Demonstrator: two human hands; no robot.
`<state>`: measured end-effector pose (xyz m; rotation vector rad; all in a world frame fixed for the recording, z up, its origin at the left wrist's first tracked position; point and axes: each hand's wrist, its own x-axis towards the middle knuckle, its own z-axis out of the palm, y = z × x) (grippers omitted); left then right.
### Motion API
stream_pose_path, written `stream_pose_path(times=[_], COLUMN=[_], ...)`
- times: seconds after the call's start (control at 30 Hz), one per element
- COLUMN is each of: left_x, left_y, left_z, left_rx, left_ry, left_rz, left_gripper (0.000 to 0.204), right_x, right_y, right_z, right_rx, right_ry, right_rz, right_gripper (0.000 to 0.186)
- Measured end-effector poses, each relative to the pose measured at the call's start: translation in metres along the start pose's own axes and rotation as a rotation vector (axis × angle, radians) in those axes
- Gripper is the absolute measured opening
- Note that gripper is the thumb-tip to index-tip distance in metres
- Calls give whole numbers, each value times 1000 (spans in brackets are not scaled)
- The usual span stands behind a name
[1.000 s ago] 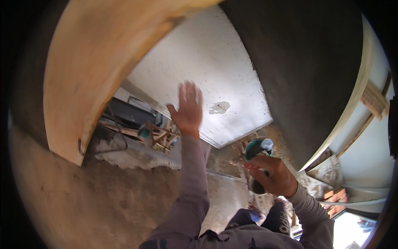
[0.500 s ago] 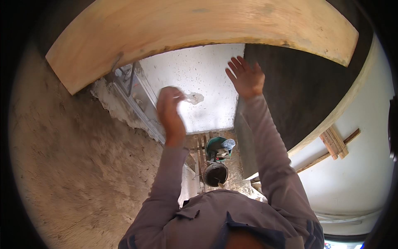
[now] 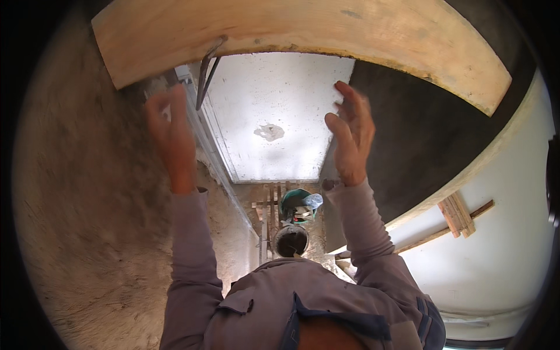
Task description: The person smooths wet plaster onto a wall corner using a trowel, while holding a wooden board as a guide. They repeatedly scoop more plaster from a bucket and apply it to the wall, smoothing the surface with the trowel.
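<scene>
Wooden plank (image 3: pixel 303 35) spans the far top of our view, just beyond both raised hands. Our left hand (image 3: pixel 172 137) is blurred, fingers spread, near a bent metal rod (image 3: pixel 205 79); our right hand (image 3: pixel 350 137) is spread open, holding nothing. Between our arms sit a green bucket (image 3: pixel 297 204) and a dark bucket (image 3: pixel 290 240).

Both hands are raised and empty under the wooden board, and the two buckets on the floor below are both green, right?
Not quite. In the head view only one bucket is green; the other bucket is dark. The rest holds: left hand and right hand are raised, empty, below the wooden board.
</scene>
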<state>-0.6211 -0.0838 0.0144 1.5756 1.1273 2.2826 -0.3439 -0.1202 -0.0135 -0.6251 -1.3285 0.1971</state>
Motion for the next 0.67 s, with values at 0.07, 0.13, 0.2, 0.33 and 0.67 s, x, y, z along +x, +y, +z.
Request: stream_pose_path(times=[0.07,0.13,0.2,0.33,0.67], left_x=[6,5,11,14,20], left_y=[-7,-16,-20,-23,16], left_z=[0,14,8,32,37], left_rx=[-99,-156,-122,-256,-311], left_ry=[-83,-187,-269,-260,-295], left_rz=[-10,-50,-95,-76,64], left_gripper=[32,34,37,45,51], right_x=[21,71,96,112,133], right_y=[-45,-52,-71,-108,-76], right_z=[-9,-39,-19,-20,20], right_rx=[-428,-794,-815,-555,-867], right_ry=[-18,55,197,-25,-12], right_rz=[-386,-836,-981,-567,-890], right_gripper=[50,51,43,37,51])
